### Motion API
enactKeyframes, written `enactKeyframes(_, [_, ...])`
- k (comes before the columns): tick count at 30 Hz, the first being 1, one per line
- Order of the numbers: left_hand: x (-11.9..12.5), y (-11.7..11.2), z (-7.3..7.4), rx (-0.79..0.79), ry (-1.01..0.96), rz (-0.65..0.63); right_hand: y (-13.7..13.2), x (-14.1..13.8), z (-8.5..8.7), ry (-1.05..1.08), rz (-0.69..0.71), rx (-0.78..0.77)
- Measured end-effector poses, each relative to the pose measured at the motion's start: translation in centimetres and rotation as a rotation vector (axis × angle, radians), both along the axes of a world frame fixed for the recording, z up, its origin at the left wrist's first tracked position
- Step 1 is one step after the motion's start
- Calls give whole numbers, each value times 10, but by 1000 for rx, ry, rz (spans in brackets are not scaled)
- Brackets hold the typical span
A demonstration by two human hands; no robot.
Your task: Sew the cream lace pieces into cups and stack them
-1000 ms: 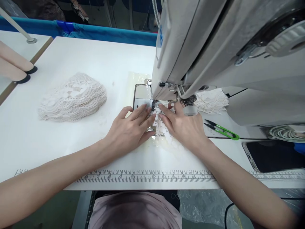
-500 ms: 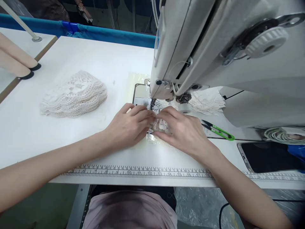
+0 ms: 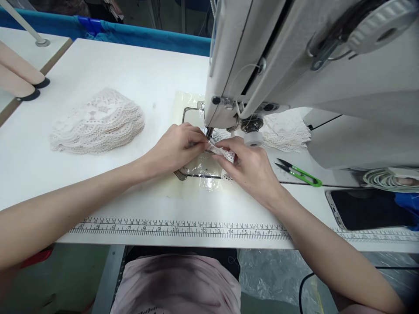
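A strip of white lace (image 3: 223,152) lies at the needle of the sewing machine (image 3: 242,83), its near part lifted and folded between my hands. My left hand (image 3: 178,146) pinches the lace's left end with thumb and forefinger, close beside the presser foot (image 3: 209,132). From the right, my right hand (image 3: 250,163) grips the same lace between thumb and fingers. Part of the lace is hidden behind the right fingers. Below the hands the metal needle plate (image 3: 203,165) shows under clear film.
A stack of white lace pieces (image 3: 101,122) lies on the left, more lace (image 3: 284,131) behind the machine head. Green thread snips (image 3: 299,172) and a phone (image 3: 369,209) lie at right. A printed ruler (image 3: 183,229) runs along the table's front edge. Two mannequin-like legs (image 3: 19,80) stick in at left.
Both hands have drawn the lace up into a fold, uncovering the needle plate. My left hand has shifted slightly up and left, its fingers now pinching. The whole view has tilted a little.
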State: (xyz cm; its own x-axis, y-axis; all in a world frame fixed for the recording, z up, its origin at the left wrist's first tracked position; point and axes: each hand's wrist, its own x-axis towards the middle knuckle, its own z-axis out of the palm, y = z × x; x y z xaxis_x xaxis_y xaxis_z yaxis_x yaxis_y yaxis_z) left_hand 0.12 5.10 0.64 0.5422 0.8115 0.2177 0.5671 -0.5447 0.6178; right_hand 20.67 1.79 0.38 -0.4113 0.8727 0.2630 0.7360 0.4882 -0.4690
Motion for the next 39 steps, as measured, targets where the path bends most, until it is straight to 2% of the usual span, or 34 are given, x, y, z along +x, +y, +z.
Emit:
enactKeyframes(3, [-2,-1,2,-18,-41,-27,1,2,-5,-13,7,58])
enactKeyframes(5, [-4,-3,-2,40,-16,-35,1,3,-6,-59,-4,97])
enactKeyframes(7, [-6,-7,-8,166,53,-41,-1,4,-6,-128,14,164])
enactKeyframes(11, [-12,-21,-17,520,225,-96,-4,3,-3,-256,121,289])
enactKeyframes(13, [-14,-29,-17,684,324,-133,-5,3,-2,-298,164,309])
enactKeyframes(15, [-14,-38,-14,779,423,-144,-5,3,-1,-306,190,318])
enactKeyframes(20, [-13,-49,-9,773,502,-121,-4,4,-2,-281,227,339])
enactKeyframes(24, [-12,-45,-8,858,479,-121,-3,6,-4,-272,233,377])
enactKeyframes(39, [-10,-35,-10,851,464,-73,2,3,-7,-290,184,415])
